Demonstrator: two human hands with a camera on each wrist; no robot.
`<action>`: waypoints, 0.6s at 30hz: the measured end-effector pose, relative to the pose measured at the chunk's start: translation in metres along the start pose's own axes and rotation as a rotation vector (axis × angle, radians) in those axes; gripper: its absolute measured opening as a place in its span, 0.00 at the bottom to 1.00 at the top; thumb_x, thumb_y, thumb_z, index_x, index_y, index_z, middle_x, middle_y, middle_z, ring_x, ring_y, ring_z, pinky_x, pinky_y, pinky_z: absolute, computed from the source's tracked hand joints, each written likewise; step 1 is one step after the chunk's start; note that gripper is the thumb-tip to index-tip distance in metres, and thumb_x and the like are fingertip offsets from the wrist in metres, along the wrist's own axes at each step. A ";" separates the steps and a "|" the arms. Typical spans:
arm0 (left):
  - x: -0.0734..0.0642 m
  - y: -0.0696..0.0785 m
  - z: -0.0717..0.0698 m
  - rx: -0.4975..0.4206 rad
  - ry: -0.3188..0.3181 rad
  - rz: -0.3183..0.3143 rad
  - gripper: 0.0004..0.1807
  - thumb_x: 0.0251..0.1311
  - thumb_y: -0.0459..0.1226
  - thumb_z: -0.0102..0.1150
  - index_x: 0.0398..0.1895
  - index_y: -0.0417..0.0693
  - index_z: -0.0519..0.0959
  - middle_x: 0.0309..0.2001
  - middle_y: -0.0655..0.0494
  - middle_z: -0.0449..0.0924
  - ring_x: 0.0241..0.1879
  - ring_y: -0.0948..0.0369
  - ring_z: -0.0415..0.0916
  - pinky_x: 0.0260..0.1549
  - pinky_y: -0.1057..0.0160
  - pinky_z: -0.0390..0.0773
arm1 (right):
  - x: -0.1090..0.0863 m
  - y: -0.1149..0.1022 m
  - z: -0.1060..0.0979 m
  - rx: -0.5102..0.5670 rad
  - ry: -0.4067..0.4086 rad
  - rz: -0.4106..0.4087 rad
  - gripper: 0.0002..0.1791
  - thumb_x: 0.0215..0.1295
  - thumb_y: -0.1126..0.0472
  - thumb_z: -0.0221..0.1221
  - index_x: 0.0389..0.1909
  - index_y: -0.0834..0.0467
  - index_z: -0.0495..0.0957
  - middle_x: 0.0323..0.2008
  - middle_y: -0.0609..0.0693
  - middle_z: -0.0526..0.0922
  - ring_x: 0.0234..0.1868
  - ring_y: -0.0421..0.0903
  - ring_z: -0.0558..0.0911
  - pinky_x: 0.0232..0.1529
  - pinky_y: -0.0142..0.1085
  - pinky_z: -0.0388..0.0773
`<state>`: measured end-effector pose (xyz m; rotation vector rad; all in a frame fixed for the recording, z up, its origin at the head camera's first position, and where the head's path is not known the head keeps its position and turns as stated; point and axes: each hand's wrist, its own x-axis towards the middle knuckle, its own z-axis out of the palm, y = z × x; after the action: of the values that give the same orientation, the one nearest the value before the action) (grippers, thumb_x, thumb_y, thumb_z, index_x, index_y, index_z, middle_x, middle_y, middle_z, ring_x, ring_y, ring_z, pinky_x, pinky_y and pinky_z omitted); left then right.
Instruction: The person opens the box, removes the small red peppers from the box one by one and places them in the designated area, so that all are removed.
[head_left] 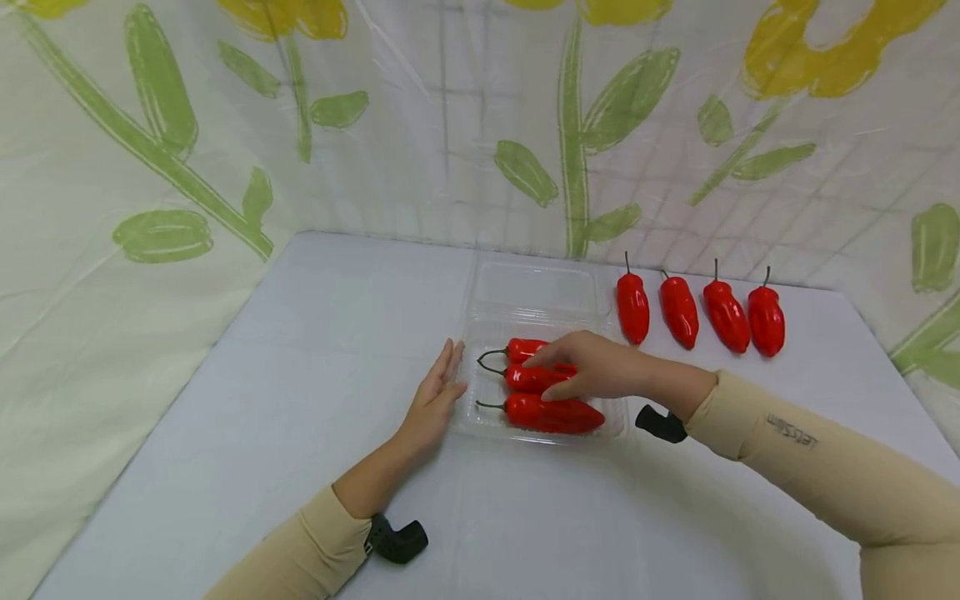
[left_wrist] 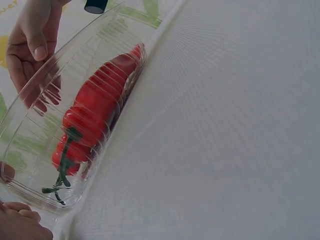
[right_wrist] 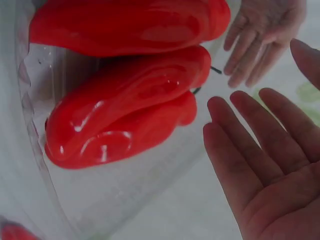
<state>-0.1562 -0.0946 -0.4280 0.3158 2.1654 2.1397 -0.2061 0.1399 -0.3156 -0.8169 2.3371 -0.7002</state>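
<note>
In the head view a clear plastic clamshell box [head_left: 480, 429] lies on the table with its lid folded back. Three red peppers lie side by side in it: a front pepper [head_left: 555, 415], a middle pepper [head_left: 528, 377] and a back pepper [head_left: 525, 348], stems pointing left. My right hand [head_left: 600, 367] hovers over their right part, hiding some of the back two. The right wrist view shows that hand [right_wrist: 270, 165] with straight, spread fingers and nothing in them. My left hand [head_left: 431, 408] rests along the box's left side, fingertips right at the wall.
Right of the lid [head_left: 536, 287], several more red peppers stand in a row, stems toward the back, from a left pepper [head_left: 633, 308] to a right pepper [head_left: 767, 321]. A flower-printed curtain [head_left: 420, 167] hangs behind the white table [head_left: 322, 350].
</note>
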 end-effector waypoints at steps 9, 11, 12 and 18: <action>0.000 -0.002 -0.001 -0.021 -0.001 -0.013 0.36 0.63 0.25 0.36 0.72 0.35 0.36 0.74 0.43 0.43 0.74 0.55 0.35 0.71 0.52 0.36 | 0.009 0.001 0.010 -0.061 -0.091 0.029 0.29 0.52 0.60 0.66 0.58 0.53 0.74 0.52 0.49 0.80 0.55 0.48 0.73 0.44 0.36 0.81; 0.000 -0.002 -0.001 -0.022 -0.002 -0.012 0.36 0.63 0.25 0.36 0.72 0.35 0.36 0.74 0.43 0.43 0.74 0.55 0.35 0.71 0.52 0.36 | 0.011 0.002 0.012 -0.067 -0.101 0.034 0.28 0.52 0.60 0.66 0.57 0.55 0.75 0.50 0.49 0.81 0.54 0.48 0.75 0.44 0.36 0.81; 0.001 -0.002 -0.001 -0.020 -0.002 -0.009 0.36 0.63 0.25 0.36 0.72 0.35 0.36 0.74 0.43 0.43 0.74 0.54 0.35 0.71 0.52 0.36 | 0.012 0.002 0.013 -0.071 -0.105 0.030 0.28 0.52 0.60 0.66 0.57 0.55 0.76 0.49 0.49 0.81 0.53 0.48 0.75 0.43 0.36 0.81; 0.001 -0.002 -0.001 -0.011 -0.007 0.000 0.36 0.63 0.25 0.36 0.72 0.34 0.36 0.74 0.42 0.42 0.74 0.52 0.35 0.71 0.49 0.37 | 0.016 0.001 0.021 -0.122 -0.120 0.068 0.26 0.49 0.61 0.69 0.53 0.55 0.78 0.44 0.45 0.82 0.50 0.45 0.76 0.42 0.36 0.82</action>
<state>-0.1573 -0.0950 -0.4300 0.3226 2.1491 2.1468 -0.2037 0.1242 -0.3362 -0.8045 2.3046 -0.4710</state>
